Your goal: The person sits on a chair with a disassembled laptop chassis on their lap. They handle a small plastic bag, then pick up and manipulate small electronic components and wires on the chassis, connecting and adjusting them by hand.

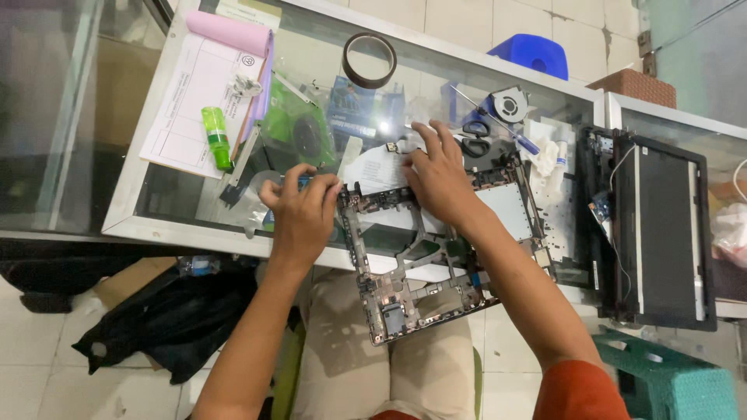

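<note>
A stripped black laptop frame (405,257) lies half on the glass counter (156,225) and half over my lap. My left hand (299,210) grips the frame's left edge, fingers curled around a small part I cannot identify. My right hand (440,175) rests flat on the frame's far edge, fingers spread and touching a small connector and white paper there. Nothing is held in the right hand.
A black laptop screen lid (661,233) lies at the right. On the counter are a roll of dark tape (369,60), a green bottle (216,136), a paper pad (198,97), a fan (510,103), scissors (473,140) and a screwdriver (498,124). A green stool (677,381) stands lower right.
</note>
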